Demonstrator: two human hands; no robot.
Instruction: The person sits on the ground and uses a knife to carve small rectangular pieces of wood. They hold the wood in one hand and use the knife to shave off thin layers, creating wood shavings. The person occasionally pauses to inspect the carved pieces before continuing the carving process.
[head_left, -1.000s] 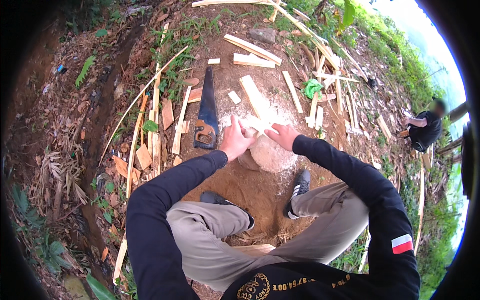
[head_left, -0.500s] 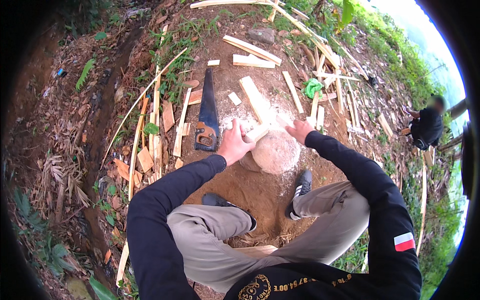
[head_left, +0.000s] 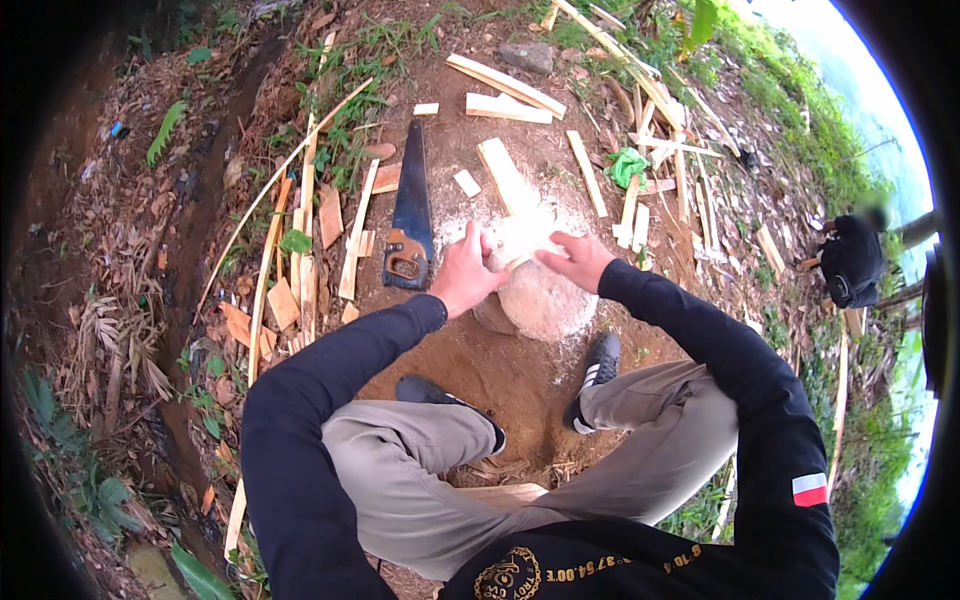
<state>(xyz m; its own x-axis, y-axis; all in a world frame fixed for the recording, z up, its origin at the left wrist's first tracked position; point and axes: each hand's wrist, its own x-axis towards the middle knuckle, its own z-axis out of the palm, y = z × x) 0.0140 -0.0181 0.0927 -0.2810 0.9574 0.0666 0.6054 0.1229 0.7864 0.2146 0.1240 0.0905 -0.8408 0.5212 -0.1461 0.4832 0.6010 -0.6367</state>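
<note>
Left hand (head_left: 465, 275) sits at the centre of the frame, fingers curled over the near end of a pale stick (head_left: 527, 250) that lies across the top of a round stump (head_left: 540, 300). Its fingertips are turned away from the camera, so how tightly it grips cannot be told. Right hand (head_left: 578, 258), just right of centre, is laid on the same stick with the fingers stretched fairly flat and pointing left; whether the thumb wraps under the wood is hidden. Both hands and the white sawdust on the stump blur the stick's outline, and its true length is hard to make out.

Left of the hands, a saw (head_left: 410, 215) lies flat on the dirt, its dark blade pointing to the upper part of the frame and its orange-brown handle nearest the left hand, close to it but not touching. A longer plank (head_left: 503, 172) lies above the stump, running up and left. Offcuts and slats (head_left: 300, 250) are scattered at left centre among dry leaves.

Below the stump, two shoes (head_left: 598, 362) show beside the grey trousers; the left one is partly covered by the knee. At the right edge another person (head_left: 852, 262) crouches, small and bent by the lens; what their hands are doing cannot be seen. A green rag (head_left: 628, 165) lies among boards at upper right.
</note>
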